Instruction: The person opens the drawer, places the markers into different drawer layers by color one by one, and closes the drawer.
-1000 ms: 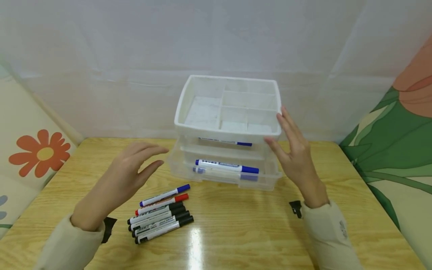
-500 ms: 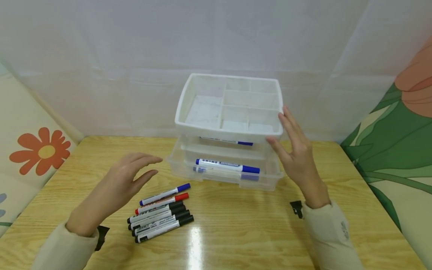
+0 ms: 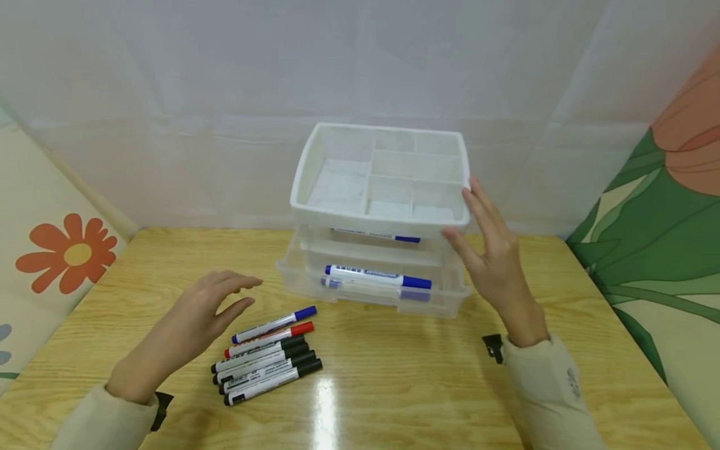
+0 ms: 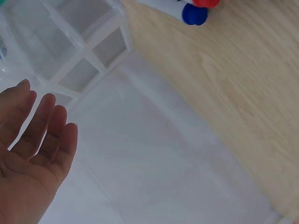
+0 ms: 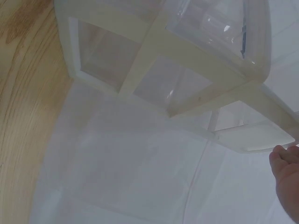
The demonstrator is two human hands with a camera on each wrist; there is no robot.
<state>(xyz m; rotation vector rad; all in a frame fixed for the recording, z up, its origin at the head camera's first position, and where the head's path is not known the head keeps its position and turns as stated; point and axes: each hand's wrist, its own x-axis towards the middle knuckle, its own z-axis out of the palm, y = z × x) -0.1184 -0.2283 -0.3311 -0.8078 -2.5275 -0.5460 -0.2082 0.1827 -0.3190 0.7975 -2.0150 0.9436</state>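
Translucent plastic forms the drawer organizer (image 3: 379, 219), and the right hand (image 3: 492, 256) stands beside its right wall, fingers straight and spread, fingertips at the top tray's corner, gripping nothing. The left hand (image 3: 197, 312) hovers palm-down left of the organizer, fingers relaxed and empty, just above the row of markers (image 3: 267, 353) lying in front of the organizer on the wooden table (image 3: 394, 387).

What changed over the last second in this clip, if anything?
The left hand dropped lower and drew back from the drawer unit, towards the markers on the table, open and holding nothing. The right hand stayed open beside the unit's top right corner. Markers and unit did not move.
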